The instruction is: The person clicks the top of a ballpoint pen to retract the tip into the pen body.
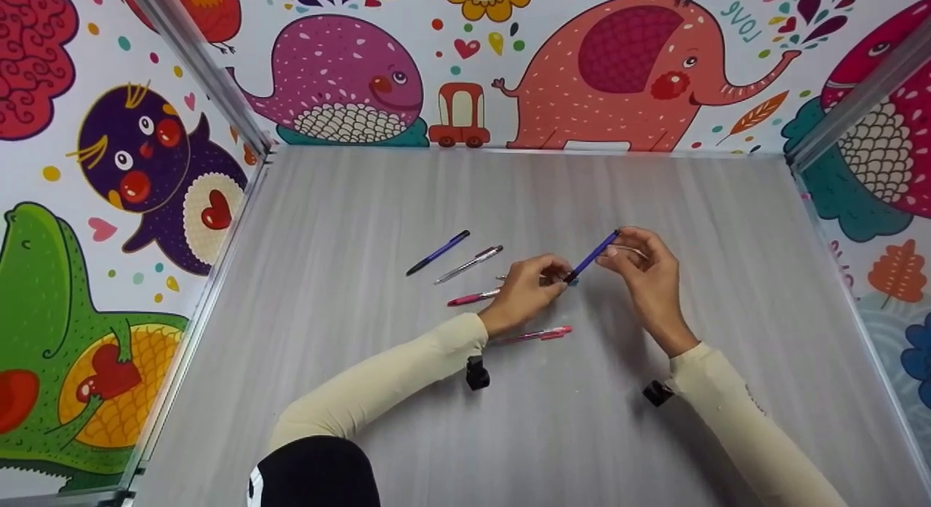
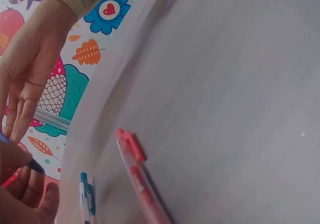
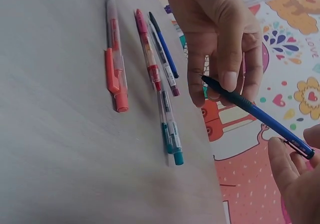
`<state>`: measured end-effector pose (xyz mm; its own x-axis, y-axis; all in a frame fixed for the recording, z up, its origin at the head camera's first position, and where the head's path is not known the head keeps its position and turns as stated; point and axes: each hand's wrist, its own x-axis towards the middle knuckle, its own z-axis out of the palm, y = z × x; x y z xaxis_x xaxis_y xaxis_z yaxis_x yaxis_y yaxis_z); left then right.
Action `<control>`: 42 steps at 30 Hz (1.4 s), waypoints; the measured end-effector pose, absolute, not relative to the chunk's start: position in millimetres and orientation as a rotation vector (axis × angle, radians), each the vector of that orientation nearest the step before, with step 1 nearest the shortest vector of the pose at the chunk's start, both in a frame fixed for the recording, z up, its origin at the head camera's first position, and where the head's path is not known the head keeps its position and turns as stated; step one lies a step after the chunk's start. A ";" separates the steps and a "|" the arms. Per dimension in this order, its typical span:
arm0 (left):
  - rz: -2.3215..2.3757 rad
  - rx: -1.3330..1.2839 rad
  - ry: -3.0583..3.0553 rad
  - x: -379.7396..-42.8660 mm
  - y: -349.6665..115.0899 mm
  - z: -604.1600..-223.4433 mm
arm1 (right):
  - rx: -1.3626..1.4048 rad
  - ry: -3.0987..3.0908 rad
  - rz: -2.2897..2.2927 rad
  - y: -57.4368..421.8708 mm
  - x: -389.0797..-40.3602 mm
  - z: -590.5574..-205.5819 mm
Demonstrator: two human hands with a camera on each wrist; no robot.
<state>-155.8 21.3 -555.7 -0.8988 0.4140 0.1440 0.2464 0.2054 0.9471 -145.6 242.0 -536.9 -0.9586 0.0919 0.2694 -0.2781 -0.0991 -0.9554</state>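
Observation:
A blue ballpoint pen (image 3: pixel 272 120) with a black grip and clip is held aslant between both hands above the table. My left hand (image 1: pixel 525 292) pinches its black tip end, the thumb lying over the grip in the right wrist view. At the clip end, my right hand (image 1: pixel 649 281) holds the pen with fingertips and thumb. Beneath and beside the left hand lie a teal pen (image 3: pixel 171 129), a pink-red pen (image 1: pixel 469 299) and a coral-red pen (image 3: pixel 116 67). In the head view, the left hand partly covers the teal and pink-red pens.
Left of the hands, another blue pen (image 1: pixel 438 252) and a clear pen with a dark purple end (image 1: pixel 469 265) lie on the grey wood-grain table (image 1: pixel 349 216). Panels printed with cartoon animals (image 1: pixel 349 78) stand along the back and sides. A dark round shape (image 1: pixel 316 474) fills the lower edge.

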 end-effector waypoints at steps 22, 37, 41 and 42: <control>1.786 0.567 2.152 -133.2 17.5 -550.3 | 0.405 -2.242 1.945 230.5 -134.2 -521.0; 1.866 0.408 2.050 -120.5 10.9 -554.5 | 0.551 -2.396 1.900 217.6 -130.9 -520.5; 1.876 0.409 2.037 -117.9 9.9 -556.4 | 0.588 -2.403 1.892 213.6 -130.3 -521.7; 1.881 0.407 2.033 -117.1 9.7 -556.3 | 0.594 -2.402 1.891 212.7 -130.3 -521.8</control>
<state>-117.1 9.7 -556.3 -0.9010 0.4306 -0.0536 -0.0200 0.0822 0.9964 -130.3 212.7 -521.8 -0.9270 -0.2775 0.2524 -0.3105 0.1899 -0.9314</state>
